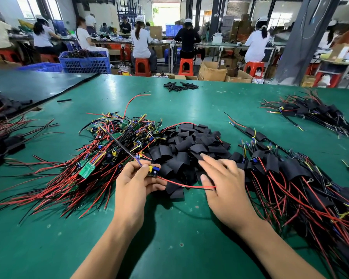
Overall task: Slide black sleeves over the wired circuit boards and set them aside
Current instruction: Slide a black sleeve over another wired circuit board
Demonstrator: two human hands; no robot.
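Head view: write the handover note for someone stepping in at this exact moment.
Left hand: grips one bare wired board.
Right hand: open, fingers stretched over the black sleeves; no sleeve picked up yet.
Heap of bare boards lies left of the sleeves; sleeved boards are piled to the right.
Done: a large pile sleeved.
Left: sleeve the held board, set it on the right pile, then work through the heap.
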